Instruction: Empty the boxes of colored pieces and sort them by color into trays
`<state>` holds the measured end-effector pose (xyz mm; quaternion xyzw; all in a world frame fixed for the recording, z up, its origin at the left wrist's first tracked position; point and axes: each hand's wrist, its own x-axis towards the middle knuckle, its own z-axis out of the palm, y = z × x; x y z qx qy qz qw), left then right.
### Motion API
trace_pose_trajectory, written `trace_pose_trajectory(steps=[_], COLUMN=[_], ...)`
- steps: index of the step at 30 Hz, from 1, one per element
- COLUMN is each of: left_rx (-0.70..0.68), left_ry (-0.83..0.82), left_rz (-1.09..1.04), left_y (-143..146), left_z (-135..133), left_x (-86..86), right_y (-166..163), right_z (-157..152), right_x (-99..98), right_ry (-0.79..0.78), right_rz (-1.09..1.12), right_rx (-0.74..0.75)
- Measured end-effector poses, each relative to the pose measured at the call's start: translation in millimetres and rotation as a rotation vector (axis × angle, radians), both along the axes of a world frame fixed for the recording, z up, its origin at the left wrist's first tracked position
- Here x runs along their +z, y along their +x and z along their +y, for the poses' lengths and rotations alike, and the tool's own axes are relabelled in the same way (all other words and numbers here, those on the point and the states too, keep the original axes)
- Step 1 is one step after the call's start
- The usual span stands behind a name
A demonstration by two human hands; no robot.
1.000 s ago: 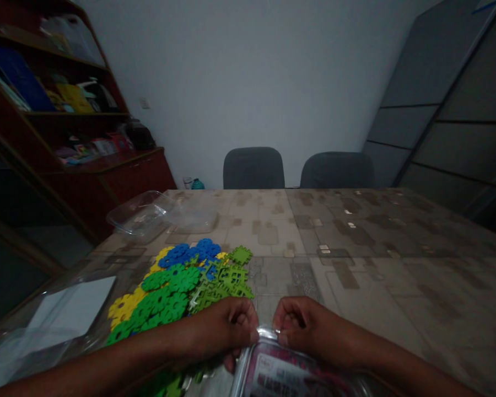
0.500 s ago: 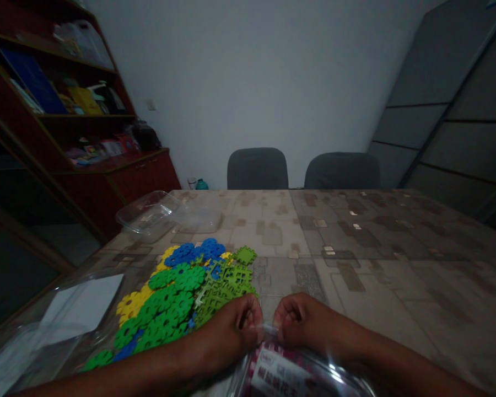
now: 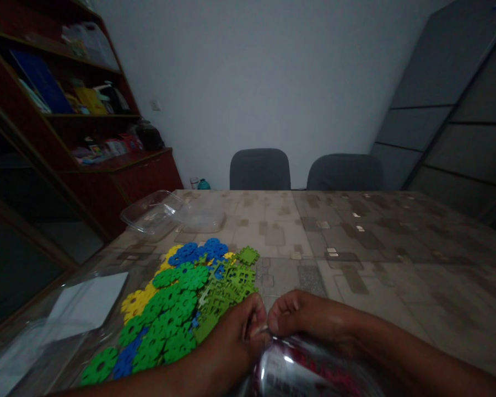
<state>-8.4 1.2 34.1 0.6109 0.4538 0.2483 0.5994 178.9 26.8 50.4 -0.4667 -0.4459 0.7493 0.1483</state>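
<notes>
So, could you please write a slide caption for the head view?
Left hand and right hand pinching the edge of a clear package, beside colourful plastic pieces on a table.

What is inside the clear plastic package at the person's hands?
Inside the package, reddish-pink contents show beside a pale printed label. Whatever lies behind the label is covered; glare and blur hide what the contents are.

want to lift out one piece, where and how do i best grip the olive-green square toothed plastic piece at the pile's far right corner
Likely its right toothed edge, pinched from the right: the olive-green square toothed plastic piece appears flat, its right side by patterned brown tabletop, while olive-green latticed pieces crowd its near side.
</notes>
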Motion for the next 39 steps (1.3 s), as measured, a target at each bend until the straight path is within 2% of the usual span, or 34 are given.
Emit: trace_pose_trajectory(steps=[3,6,10,13,19,26,31,35,39], left_rx=[0.004,-0.025,-0.037,0.031,0.123,0.208,0.233,0.228,0.175], left_ry=[-0.016,-0.118,-0.318,-0.365,-0.361,-0.282,-0.234,-0.186,-0.121], left_rz=[-0.005,-0.034,-0.066,-0.073,-0.160,-0.243,-0.283,-0.301,-0.240], left_y=[-2,-5,-7,-4,3,5,11,12,11], left_z=[2,3,-1,-4,-6,-10,-12,-13,-14], left_x=[0.5,5.3,8.9,2.6,-12.6,-29.0,-42.5,-41.1,-26.7], right_y=[2,3,-1,-3,-4,-13,-1,16,19], right_z=[5,5,-1,-4,-5,-9,-6,-10,-12], right_x=[-2.9,-4.4,-5.7,-6.1,-8.0,5.0,15.0,12.3,11.0], right_ry=[-0.049,-0.072,-0.017,0.028,0.150,0.270,0.374,0.369,0.367], right_rz=[-0.021,-0.040,-0.045,-0.039,-0.042,-0.122,-0.282,-0.321,-0.335], right_rx=[0.040,0.073,0.031,0.020,0.103,0.008,0.148,0.141,0.143])
